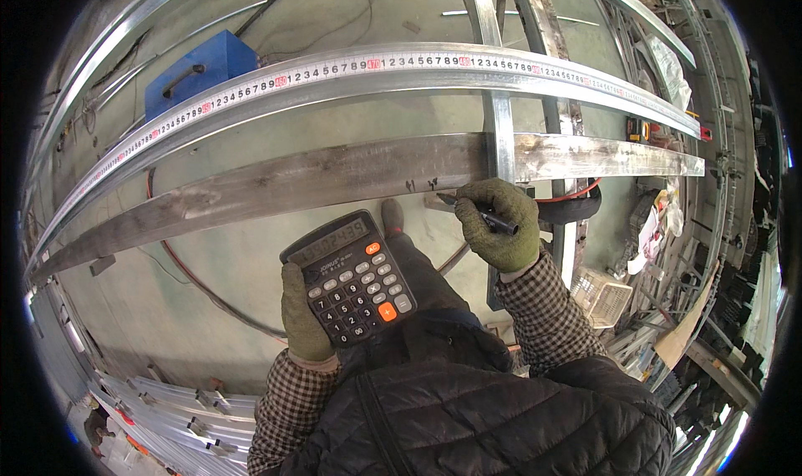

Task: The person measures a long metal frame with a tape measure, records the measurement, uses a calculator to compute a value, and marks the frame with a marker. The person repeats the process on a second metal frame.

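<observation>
Wearing a quilted vest (484, 405), clasping a boxy plastic calculator (349, 277) in the knit-gloved left hand (304, 316), before a scuffed metal bar (334, 174). Curling the right hand (506, 199) around a slim marker (501, 223) beside that bar.

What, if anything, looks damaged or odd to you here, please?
The metal bar by the right hand has dark blotches, unlike the shinier rail beyond it; I cannot tell whether that is damage.

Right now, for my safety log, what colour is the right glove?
The right glove is olive green; see head view.
</observation>
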`<state>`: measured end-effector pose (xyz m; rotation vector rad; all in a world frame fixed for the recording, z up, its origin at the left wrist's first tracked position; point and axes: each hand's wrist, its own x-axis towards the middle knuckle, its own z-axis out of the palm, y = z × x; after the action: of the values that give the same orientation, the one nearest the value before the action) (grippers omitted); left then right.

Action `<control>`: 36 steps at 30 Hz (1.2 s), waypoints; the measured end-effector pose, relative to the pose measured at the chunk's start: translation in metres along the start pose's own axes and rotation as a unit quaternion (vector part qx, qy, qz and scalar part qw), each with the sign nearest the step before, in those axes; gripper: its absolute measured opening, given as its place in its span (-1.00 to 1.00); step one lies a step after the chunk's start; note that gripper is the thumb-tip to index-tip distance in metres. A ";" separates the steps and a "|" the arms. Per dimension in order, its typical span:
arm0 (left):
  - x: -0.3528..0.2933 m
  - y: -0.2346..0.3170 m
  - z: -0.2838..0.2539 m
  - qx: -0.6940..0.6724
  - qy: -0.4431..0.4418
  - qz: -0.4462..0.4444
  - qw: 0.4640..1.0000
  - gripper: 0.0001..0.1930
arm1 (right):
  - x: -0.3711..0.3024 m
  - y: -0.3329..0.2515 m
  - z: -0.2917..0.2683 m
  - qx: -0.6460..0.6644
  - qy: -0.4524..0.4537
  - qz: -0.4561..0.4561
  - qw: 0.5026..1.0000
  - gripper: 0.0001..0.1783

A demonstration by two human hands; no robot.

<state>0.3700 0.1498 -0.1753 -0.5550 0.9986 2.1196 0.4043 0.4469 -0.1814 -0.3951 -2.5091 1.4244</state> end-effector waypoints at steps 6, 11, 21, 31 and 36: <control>-0.001 0.008 0.012 0.004 -0.009 0.015 1.000 -0.20 | -0.002 0.005 -0.001 0.039 0.004 0.013 0.999 -0.88; -0.008 0.012 0.027 0.027 -0.006 0.048 0.998 -0.21 | -0.005 0.008 -0.006 0.093 -0.019 0.066 0.993 -0.90; -0.015 0.020 0.037 0.011 -0.056 0.067 0.996 -0.23 | -0.005 0.024 -0.001 0.179 0.024 0.060 0.982 -0.94; -0.021 0.025 0.043 0.004 -0.052 0.086 0.995 -0.21 | -0.005 0.038 -0.005 0.199 -0.002 0.127 0.972 -0.94; -0.024 0.028 0.043 0.011 -0.066 0.104 0.992 -0.21 | -0.004 0.039 -0.003 0.172 0.003 0.122 0.977 -0.94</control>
<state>0.3613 0.1618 -0.1206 -0.3053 1.0413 2.2917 0.4133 0.4673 -0.2143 -0.6536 -2.2036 1.9033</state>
